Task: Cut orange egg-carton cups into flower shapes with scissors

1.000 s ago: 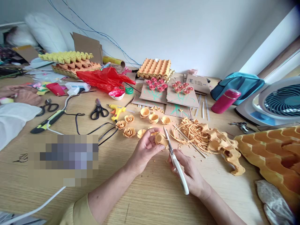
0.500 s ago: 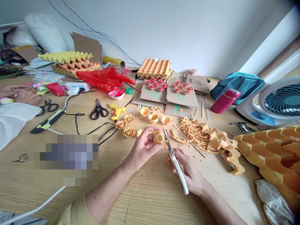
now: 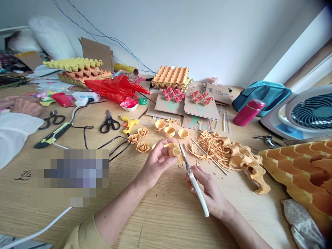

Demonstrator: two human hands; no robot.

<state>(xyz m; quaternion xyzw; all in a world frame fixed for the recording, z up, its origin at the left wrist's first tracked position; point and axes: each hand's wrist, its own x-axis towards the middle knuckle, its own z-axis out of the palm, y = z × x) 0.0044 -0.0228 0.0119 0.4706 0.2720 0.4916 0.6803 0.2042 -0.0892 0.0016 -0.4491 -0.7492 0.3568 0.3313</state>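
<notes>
Three carton roses [image 3: 142, 147] look formed; an egg-carton cup [image 3: 175, 151] seems part-trimmed.
The left hand [image 3: 153, 167] pinches that cup above the surface [image 3: 160, 221]; the right hand [image 3: 212, 195] grips white-handled scissors [image 3: 198, 193]. Nearby cups [image 3: 169, 130] look unassembled. Fingers partly hide the held cup and a piece behind; blade contact is unclear.

We count one pair of white-handled scissors [image 3: 197, 194], three rolled orange roses [image 3: 142, 147], two cardboard sheets [image 3: 190, 110] with red flowers [image 3: 196, 100], one glue gun [image 3: 129, 121] and one fan [image 3: 310, 112].
</notes>
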